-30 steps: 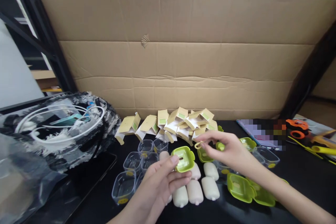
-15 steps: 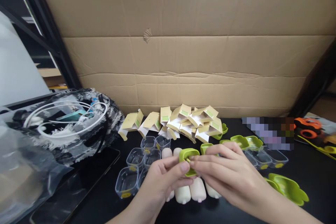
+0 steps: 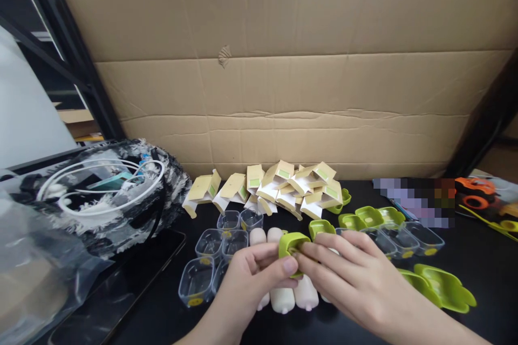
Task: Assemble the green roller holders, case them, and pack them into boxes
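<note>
In front of me, my left hand (image 3: 259, 278) grips a small leaf-green plastic cup (image 3: 290, 239) between thumb and fingers, its hollow side tilted toward me. The bent fingers of my right hand (image 3: 360, 280) reach into the hollow at the cup's right side; their tips and the thumb are hidden. Under my hands lie several pale, rounded pieces with small nubs (image 3: 282, 301), partly covered. Another green cup (image 3: 321, 228) rests just behind the one I hold.
Clear plastic containers (image 3: 196, 281) stand left of my hands, with more clear containers (image 3: 423, 240) at right. Green cups (image 3: 369, 216) and larger leaf-shaped pieces (image 3: 447, 287) lie at right. Opened small cartons (image 3: 279, 178) line the cardboard wall (image 3: 283, 86). A phone-like black slab (image 3: 133, 285) lies left.
The green cup has turned and shifted slightly right in my left hand. My right fingers stay at its hollow, with the right hand slightly lower.
</note>
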Demonstrator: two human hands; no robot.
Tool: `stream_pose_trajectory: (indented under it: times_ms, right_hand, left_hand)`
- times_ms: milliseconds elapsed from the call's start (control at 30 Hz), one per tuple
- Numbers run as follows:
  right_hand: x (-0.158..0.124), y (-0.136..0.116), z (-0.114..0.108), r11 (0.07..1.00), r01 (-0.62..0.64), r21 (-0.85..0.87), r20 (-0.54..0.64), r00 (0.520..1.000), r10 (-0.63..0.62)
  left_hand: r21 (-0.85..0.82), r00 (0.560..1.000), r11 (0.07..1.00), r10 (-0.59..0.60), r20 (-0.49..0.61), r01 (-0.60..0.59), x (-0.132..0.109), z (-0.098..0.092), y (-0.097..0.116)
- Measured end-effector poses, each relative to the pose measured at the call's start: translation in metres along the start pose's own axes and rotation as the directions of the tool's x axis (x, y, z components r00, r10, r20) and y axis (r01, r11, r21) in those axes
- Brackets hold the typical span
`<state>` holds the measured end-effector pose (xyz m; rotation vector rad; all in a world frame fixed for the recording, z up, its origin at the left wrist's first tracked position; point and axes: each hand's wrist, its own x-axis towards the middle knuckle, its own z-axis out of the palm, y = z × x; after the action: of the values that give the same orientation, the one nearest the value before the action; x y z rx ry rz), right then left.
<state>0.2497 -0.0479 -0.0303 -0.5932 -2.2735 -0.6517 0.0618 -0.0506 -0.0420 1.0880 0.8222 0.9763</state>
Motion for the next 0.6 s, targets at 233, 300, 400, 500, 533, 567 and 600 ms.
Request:
stream_pose_trajectory:
  times_ms: [233,300,400,500,533,567,600]
  right_hand:
    - [-0.005,-0.01,0.01,0.998,-0.028,-0.063,-0.074,0.997,0.024]
    - [-0.007,-0.012,0.013,0.997,-0.02,-0.079,-0.086,0.996,0.013]
    - [-0.005,-0.012,0.01,0.997,-0.018,-0.074,-0.058,0.998,0.014]
    - [-0.003,-0.007,0.0,0.994,-0.104,0.032,-0.082,0.991,0.106]
    - [-0.002,-0.006,-0.003,0.985,-0.158,0.073,-0.095,0.982,0.164]
    - [-0.003,-0.004,-0.005,0.97,-0.214,0.112,-0.093,0.97,0.225]
    - [-0.003,-0.002,-0.005,0.952,-0.267,0.149,-0.064,0.958,0.279]
  left_hand:
    - [0.025,0.997,0.997,0.069,0.023,-0.069,-0.002,0.0,-0.006]
    - [0.005,0.996,0.997,0.076,0.044,-0.076,-0.002,0.0,-0.008]
    - [-0.021,0.991,0.995,0.103,0.081,-0.102,-0.002,-0.001,-0.008]
    - [-0.06,0.985,0.988,0.15,0.087,-0.146,-0.003,0.001,-0.005]
    - [-0.068,0.983,0.984,0.168,0.069,-0.164,-0.004,0.002,-0.004]
    - [-0.072,0.981,0.981,0.187,0.051,-0.183,-0.005,0.003,-0.003]
    - [-0.074,0.979,0.977,0.203,0.037,-0.2,-0.006,0.004,-0.002]
